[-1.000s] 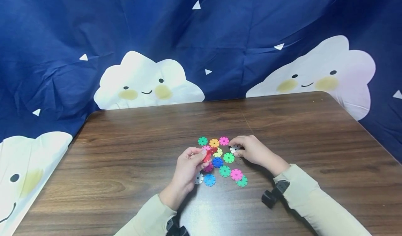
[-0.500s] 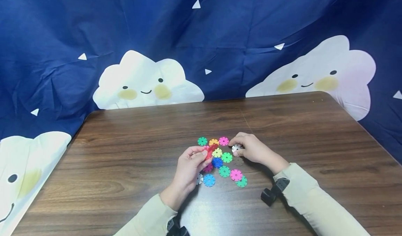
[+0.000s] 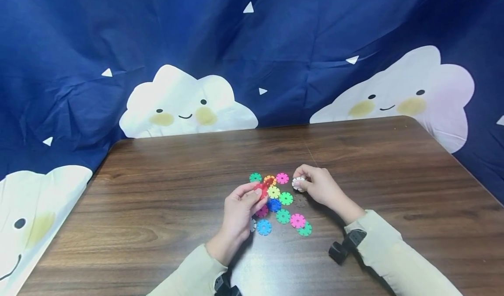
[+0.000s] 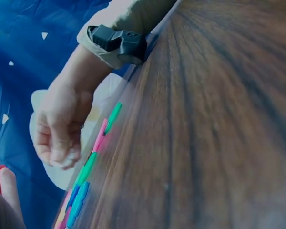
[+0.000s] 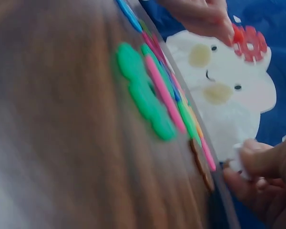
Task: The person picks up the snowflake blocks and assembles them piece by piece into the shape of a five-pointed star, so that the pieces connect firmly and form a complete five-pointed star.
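My left hand (image 3: 236,213) pinches red notched plastic discs (image 3: 263,190) between thumb and fingers, above the left side of a spread of similar discs. One red disc stands at an angle to the other, overlapping an orange disc (image 3: 270,180) behind it in the head view. In the right wrist view a red disc (image 5: 251,44) faces the camera, showing its square centre hole. My right hand (image 3: 324,189) pinches a white notched disc (image 3: 298,182) at the right of the spread. The white disc (image 5: 237,160) is partly covered by fingers in the right wrist view.
Between and below the hands lie several flat discs: yellow (image 3: 273,193), blue (image 3: 274,205), light blue (image 3: 264,227), green (image 3: 283,216), pink (image 3: 297,221) and brown (image 3: 300,200). The wooden table (image 3: 165,178) ends at a blue curtain (image 3: 283,33) with clouds.
My right hand has lifted the white disc from the table and tilted it. My left hand still holds the red discs, turned slightly.
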Tool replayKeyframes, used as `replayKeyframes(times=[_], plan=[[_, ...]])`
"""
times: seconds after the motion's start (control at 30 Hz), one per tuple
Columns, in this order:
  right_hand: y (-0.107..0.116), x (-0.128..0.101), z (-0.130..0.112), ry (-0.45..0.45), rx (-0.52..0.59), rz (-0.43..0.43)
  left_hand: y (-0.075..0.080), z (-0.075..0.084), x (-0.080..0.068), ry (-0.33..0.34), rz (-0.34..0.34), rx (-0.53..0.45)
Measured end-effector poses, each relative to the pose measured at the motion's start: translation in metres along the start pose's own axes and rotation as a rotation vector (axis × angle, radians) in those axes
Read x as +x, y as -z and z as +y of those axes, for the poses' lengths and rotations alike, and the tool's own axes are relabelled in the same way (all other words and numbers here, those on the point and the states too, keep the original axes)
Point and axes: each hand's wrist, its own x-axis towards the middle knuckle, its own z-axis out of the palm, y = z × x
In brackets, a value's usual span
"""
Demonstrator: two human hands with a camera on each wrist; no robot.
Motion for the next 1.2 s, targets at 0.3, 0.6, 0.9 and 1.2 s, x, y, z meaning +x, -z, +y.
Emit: replayKeyframes(times=[0.3,0.6,0.9,1.2], plan=[[-0.012,-0.016,-0.029,-0.013,0.263,0.112,-0.012,-0.001,0.000,0.050,0.027,-0.010],[-0.020,-0.025,-0.042,0.186,0.174,0.233,-0.019,-0.001,-0.003,0.050,0.025,-0.029],[-0.025,-0.027,-0.041,0.296,0.158,0.290,-0.021,0.001,-0.007,0.058,0.014,-0.008],[-0.026,-0.028,-0.039,0.383,0.107,0.309,-0.018,0.003,-0.009,0.068,0.034,0.026]])
